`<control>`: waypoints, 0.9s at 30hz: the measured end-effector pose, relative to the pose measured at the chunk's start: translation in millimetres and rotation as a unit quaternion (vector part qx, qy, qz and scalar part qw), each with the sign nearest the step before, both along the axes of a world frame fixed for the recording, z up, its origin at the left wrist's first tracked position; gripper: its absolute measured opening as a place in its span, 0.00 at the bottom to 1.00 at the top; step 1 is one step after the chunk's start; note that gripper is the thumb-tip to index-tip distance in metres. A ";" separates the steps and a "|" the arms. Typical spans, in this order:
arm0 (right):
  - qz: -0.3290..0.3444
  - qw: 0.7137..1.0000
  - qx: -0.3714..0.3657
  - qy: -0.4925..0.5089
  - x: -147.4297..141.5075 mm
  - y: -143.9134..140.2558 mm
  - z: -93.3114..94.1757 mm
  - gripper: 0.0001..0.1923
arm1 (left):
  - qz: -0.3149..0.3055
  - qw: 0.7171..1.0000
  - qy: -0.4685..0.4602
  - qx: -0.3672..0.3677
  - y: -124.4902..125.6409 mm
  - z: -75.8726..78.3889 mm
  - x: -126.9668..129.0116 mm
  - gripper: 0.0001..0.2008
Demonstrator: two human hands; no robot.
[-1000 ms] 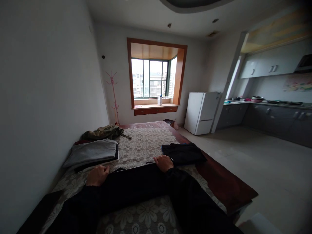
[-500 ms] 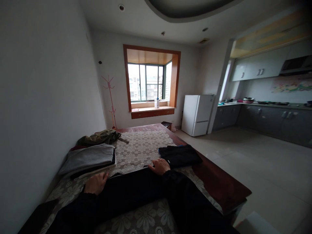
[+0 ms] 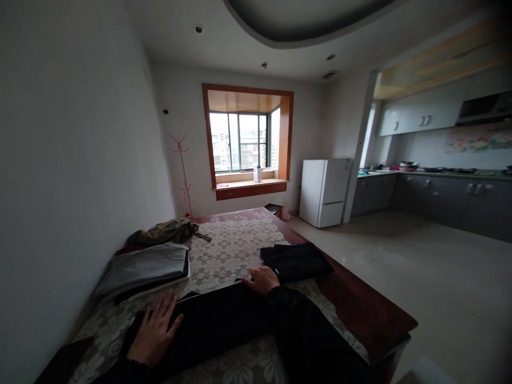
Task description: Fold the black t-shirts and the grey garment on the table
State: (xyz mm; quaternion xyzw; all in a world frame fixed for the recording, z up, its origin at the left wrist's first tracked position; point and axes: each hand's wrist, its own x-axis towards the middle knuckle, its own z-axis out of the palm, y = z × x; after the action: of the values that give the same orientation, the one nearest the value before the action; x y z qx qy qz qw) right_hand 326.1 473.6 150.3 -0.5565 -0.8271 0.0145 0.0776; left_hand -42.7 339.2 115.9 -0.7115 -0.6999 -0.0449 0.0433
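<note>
left hand (image 3: 154, 333): fingers fanned, gripping nothing, over garment's left end | right hand (image 3: 262, 280): fingers bent at garment's far edge, grip or mere touch unclear | black garment (image 3: 216, 314): flat on tablecloth (image 3: 236, 240), between grey pile (image 3: 150, 264) and dark pile (image 3: 296, 261), nearer the wearer

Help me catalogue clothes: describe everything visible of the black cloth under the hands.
The black cloth looks soft and matt, lying in a wide band across the patterned table cover, a pale line along its far edge. The open left hand lies over its left part; the right hand touches its far edge. Folds are unclear.
</note>
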 end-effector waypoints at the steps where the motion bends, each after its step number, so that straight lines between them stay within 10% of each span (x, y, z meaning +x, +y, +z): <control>1: 0.003 1.000 0.001 0.002 0.2 0.1 1.0 0.27 | -0.005 1.000 0.001 -0.015 -1.0 1.7 -0.6 0.28; 7: 0.092 0.993 0.049 0.062 5.3 -14.0 1.4 0.19 | 0.020 0.999 -0.012 -0.039 -2.2 10.1 3.3 0.29; 18: 0.117 0.988 -0.075 0.071 10.4 -51.0 -26.8 0.43 | -0.004 1.000 -0.001 -0.006 -8.2 8.9 2.4 0.29; 27: 0.127 0.985 -0.086 0.083 11.6 -47.9 -24.7 0.47 | -0.011 0.992 0.107 0.067 -67.1 -44.7 -79.0 0.26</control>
State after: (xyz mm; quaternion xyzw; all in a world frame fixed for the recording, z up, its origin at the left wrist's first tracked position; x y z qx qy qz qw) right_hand 337.7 425.7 125.6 -0.4487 -0.8772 0.1416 0.0956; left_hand -121.7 272.1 71.2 -0.7155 -0.6787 -0.0162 0.1648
